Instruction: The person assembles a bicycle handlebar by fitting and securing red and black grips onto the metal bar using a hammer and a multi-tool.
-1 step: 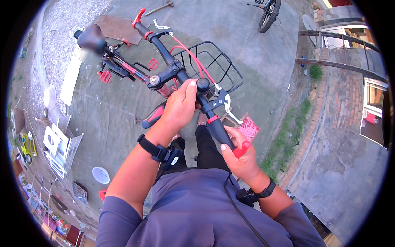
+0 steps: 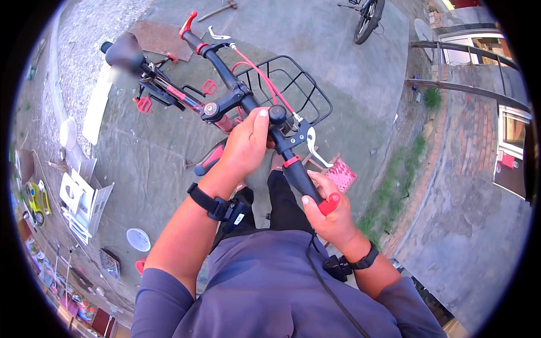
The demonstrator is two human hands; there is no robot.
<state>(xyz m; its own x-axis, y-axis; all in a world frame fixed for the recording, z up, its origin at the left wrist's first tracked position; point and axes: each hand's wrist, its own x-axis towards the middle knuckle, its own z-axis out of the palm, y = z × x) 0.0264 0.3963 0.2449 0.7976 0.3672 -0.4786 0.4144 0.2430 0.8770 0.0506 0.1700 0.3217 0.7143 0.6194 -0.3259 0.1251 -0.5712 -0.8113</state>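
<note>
Across the middle runs a black bicycle handlebar (image 2: 225, 73), slanting from upper left to lower right. My left hand (image 2: 243, 143) is closed round it beside a round black bell (image 2: 277, 114), thumb lying along the bar. My right hand (image 2: 333, 221) wraps the black grip (image 2: 303, 183) at the near end, by its red end piece (image 2: 329, 204). Between my hands sits a white brake lever (image 2: 316, 149). A black wire basket (image 2: 307, 93) hangs in front of the bar. The bicycle's saddle (image 2: 125, 52) and red pedals (image 2: 145, 105) show at upper left.
Left lie white plastic furniture (image 2: 84, 194), a white basin (image 2: 138, 239) and a yellow toy vehicle (image 2: 36, 203). A hammer (image 2: 225, 7) and another bicycle's wheel (image 2: 369, 22) are at the top. A pink-patterned stool (image 2: 341, 174) stands near my right hand. Metal rails (image 2: 468, 85) reach in from the right.
</note>
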